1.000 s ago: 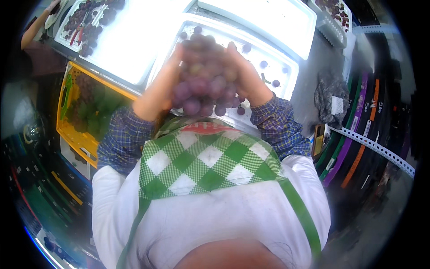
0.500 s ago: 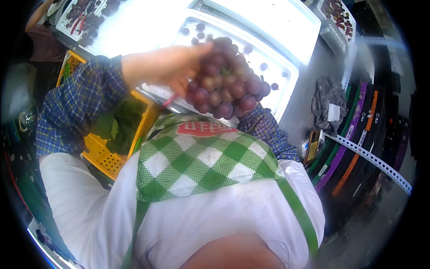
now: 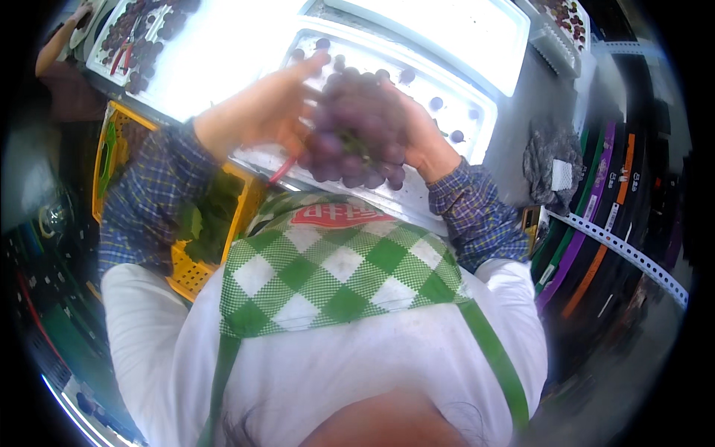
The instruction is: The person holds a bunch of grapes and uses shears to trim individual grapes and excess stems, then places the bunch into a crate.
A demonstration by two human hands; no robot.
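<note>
A bunch of purple-red grapes (image 3: 354, 134), smeared by motion, hangs in front of me above a white foam tray (image 3: 477, 141). My right hand (image 3: 426, 134) holds it along its right side, the fingers partly hidden behind the fruit. On the other side is my left hand (image 3: 279, 112), its fingers spread apart close to the grapes; whether a fingertip touches them I cannot tell. Several loose grapes (image 3: 436, 103) lie in the tray. Below my left hand a red handle (image 3: 282, 170) shows at the tray's near edge.
A yellow crate (image 3: 201, 277) with green leaves (image 3: 212, 223) stands at my left. Beyond, another tray holds grapes (image 3: 145, 56) and red-handled snips (image 3: 124, 54). A grey crumpled cloth (image 3: 550, 164) lies right. A person's arm (image 3: 56, 48) shows far left.
The grape bunch has turned and shifted slightly left. My left hand has come off it with fingers spreading, and my right hand, hidden behind it before, now shows at its right side.
</note>
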